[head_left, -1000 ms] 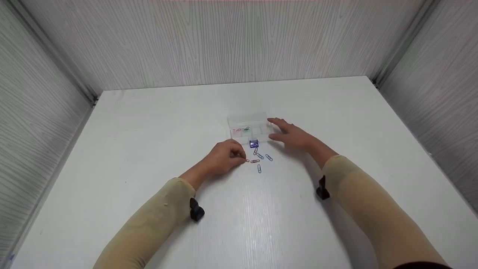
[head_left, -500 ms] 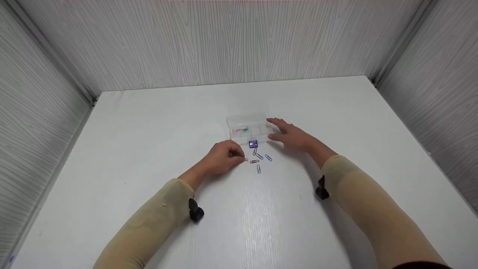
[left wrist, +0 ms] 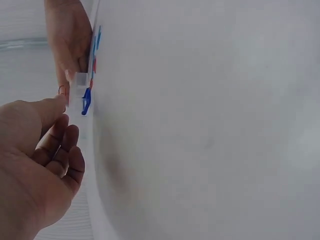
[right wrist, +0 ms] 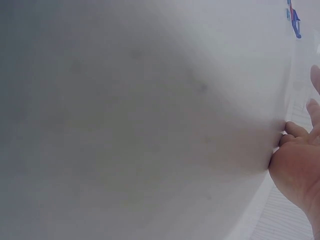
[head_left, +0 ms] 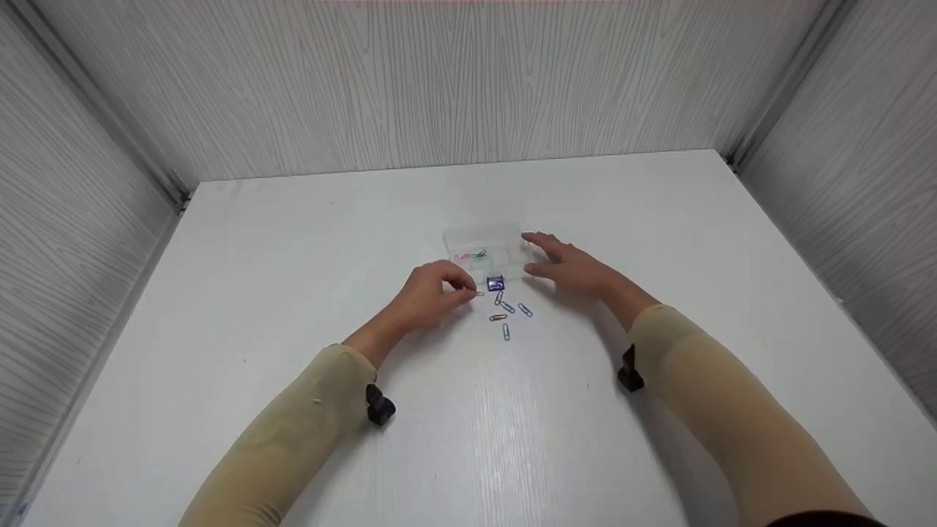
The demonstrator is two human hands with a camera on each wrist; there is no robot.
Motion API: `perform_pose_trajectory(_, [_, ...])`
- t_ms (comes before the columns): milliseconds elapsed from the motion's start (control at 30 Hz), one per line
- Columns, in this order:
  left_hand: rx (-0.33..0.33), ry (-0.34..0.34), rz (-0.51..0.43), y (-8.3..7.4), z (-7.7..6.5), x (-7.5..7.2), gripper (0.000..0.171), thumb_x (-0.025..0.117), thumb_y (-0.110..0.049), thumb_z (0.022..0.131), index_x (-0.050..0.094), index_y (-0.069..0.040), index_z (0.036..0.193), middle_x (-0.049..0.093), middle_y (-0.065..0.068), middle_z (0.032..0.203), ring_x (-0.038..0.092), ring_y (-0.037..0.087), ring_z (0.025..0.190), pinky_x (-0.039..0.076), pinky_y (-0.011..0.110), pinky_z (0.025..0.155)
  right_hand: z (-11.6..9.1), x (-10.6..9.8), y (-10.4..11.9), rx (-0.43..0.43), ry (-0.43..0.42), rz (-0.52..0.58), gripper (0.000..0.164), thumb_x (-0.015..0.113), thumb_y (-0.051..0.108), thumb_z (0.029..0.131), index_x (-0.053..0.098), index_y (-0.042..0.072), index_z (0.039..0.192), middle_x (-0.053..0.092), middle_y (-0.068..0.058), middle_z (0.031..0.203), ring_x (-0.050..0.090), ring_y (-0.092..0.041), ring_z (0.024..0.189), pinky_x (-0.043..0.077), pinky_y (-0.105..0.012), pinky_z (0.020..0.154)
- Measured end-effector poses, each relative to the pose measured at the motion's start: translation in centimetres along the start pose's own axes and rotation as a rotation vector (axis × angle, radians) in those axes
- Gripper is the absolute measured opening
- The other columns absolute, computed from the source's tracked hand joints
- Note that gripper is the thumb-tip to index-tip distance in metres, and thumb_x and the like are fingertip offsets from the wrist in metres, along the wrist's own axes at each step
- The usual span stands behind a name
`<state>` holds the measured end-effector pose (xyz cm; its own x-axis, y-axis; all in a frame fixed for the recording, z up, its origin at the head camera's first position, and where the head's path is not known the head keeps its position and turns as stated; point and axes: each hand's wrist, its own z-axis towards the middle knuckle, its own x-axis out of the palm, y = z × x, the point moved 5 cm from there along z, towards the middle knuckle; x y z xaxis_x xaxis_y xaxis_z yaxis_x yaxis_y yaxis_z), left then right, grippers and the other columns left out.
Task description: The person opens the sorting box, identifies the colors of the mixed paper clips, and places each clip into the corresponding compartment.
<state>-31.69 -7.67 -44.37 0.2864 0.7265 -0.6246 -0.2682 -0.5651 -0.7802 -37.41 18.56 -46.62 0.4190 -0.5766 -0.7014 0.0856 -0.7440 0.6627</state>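
Moved since the earlier frame: left hand [head_left: 433, 294], with pinched paper clip [head_left: 480, 293], nearer the clear plastic compartment box [head_left: 483, 236]. Head view: right hand [head_left: 575, 268], fingers spread and loose, at box's right end; pink and green paper clips [head_left: 479, 254] inside; three blue paper clips [head_left: 506, 331], two red paper clips [head_left: 498, 318] on desk [head_left: 439, 417]. Left wrist: pinched paper clip shows red. Right wrist: right hand, partly cropped; blue clasp [right wrist: 296, 26] upper right.

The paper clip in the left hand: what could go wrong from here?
The left hand only pinches the paper clip, so it might slip. The clear box stands open, with pink and green clips inside; a bump from the right hand at its end could jostle them. Loose clips lie close in front and might get swept aside.
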Motion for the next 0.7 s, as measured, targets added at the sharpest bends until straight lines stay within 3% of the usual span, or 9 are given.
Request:
perform_pose_trajectory(267, [-0.024,-0.148,0.020,0.0,1.7,-2.4,0.011,0.071,-0.018,0.103,0.079,-0.012,0.107,0.067,0.005,0.116,0.058,0.028,0.116,0.044,0.042,0.104,0.1,-0.1,0.1,-0.019,0.004,0.007,0.071,0.060,0.059,0.103,0.028,0.048,0.166,0.012,0.004,0.178,-0.004,-0.031,0.163,-0.001,-0.060,0.127])
perform_pose_trajectory(700, [-0.112,-0.151,0.039,1.4,2.6,-1.7,0.013,0.072,-0.019,0.103,0.081,-0.011,0.108,0.061,0.005,0.126,0.053,0.024,0.126,0.040,0.041,0.115,0.0,-0.1,0.1,-0.008,0.011,0.015,0.072,0.059,0.058,0.103,0.027,0.047,0.166,0.011,0.004,0.178,-0.005,-0.031,0.163,-0.001,-0.060,0.127])
